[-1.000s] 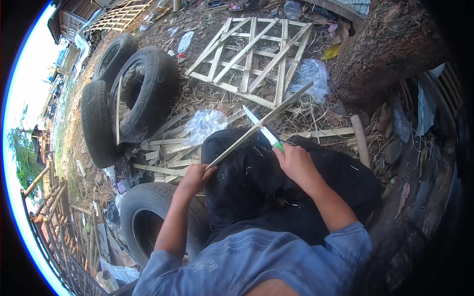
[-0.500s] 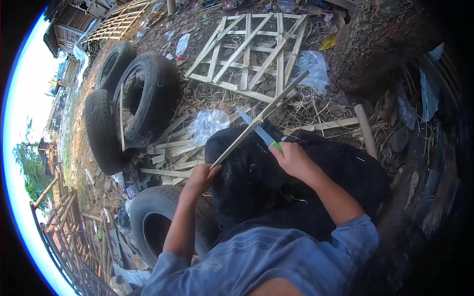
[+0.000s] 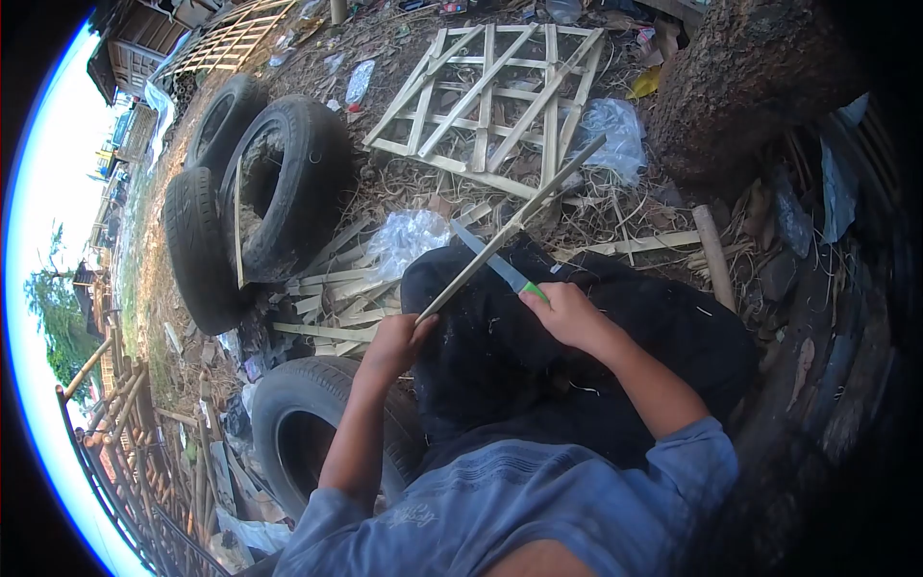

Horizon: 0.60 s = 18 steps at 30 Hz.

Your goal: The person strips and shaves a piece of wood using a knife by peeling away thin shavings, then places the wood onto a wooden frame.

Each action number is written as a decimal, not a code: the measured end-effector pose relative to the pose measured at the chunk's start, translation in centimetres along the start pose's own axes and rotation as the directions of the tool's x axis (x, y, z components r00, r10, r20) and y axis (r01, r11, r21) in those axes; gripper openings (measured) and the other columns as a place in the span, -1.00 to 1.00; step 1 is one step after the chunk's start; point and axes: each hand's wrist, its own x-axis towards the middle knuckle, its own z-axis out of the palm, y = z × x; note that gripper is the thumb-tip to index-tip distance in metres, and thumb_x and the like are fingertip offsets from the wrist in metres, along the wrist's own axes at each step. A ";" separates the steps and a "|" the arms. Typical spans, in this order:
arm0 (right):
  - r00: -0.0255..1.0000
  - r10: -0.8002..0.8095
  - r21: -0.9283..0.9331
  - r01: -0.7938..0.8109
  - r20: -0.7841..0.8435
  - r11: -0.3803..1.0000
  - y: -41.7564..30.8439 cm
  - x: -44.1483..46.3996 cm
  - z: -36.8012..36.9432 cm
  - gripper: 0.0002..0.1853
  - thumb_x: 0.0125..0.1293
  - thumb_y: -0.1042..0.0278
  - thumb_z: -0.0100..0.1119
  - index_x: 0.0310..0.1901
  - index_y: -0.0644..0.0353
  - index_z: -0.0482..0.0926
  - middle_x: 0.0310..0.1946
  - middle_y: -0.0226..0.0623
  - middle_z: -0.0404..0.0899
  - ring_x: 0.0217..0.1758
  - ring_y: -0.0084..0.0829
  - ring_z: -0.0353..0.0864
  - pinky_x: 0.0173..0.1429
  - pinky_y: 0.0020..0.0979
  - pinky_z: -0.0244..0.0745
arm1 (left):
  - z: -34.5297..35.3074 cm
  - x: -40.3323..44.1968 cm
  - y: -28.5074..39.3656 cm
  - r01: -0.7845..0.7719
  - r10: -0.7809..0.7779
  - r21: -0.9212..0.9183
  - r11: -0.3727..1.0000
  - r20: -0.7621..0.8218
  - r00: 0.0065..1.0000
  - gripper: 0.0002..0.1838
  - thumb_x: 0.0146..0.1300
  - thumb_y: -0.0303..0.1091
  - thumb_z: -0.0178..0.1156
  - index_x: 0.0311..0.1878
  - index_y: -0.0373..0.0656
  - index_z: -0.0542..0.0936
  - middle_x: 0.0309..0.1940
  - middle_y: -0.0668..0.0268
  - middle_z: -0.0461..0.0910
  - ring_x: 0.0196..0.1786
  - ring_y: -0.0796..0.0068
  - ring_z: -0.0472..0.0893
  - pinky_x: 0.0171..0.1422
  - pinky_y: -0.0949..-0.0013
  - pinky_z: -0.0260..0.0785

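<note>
My left hand [image 3: 397, 341] is closed round the near end of a thin bamboo strip [image 3: 471, 269], which slants up and away to the right over my dark trousers [image 3: 490, 356]. In my right hand [image 3: 567, 313] is a knife [image 3: 500, 266] with a green handle, most of it hidden by my fingers. The blade crosses the strip near its middle, its tip showing on the left side. Whether the edge bites into the bamboo cannot be made out. Past the strip's far end lies a lattice panel of bamboo slats [image 3: 486, 106] on the ground.
Several old tyres [image 3: 308, 183] stand at the left, and another tyre [image 3: 279, 423] lies by my left forearm. Split bamboo pieces [image 3: 336, 313] and a clear plastic bag [image 3: 404, 240] are just ahead. A thick tree trunk [image 3: 740, 87] rises at the upper right, near a short wooden stick [image 3: 711, 255].
The knife has slid slightly back along the strip toward me, and my right hand has shifted a little left and down. My left hand keeps its hold. The view has tilted slightly.
</note>
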 end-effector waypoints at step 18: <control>0.952 -0.182 -0.133 0.152 -0.247 0.979 -1.5 -1.0 -2.8 -0.60 0.41 0.10 0.07 -0.41 0.33 0.52 -0.60 0.02 0.50 -0.51 0.00 0.52 -0.37 -0.14 0.37 | -1.0 1.5 6.4 -0.134 0.130 -0.035 0.990 -0.114 0.985 -0.62 0.38 -0.15 0.08 -0.37 -0.33 0.55 -0.58 -0.09 0.46 -0.44 -0.13 0.43 -0.33 0.04 0.29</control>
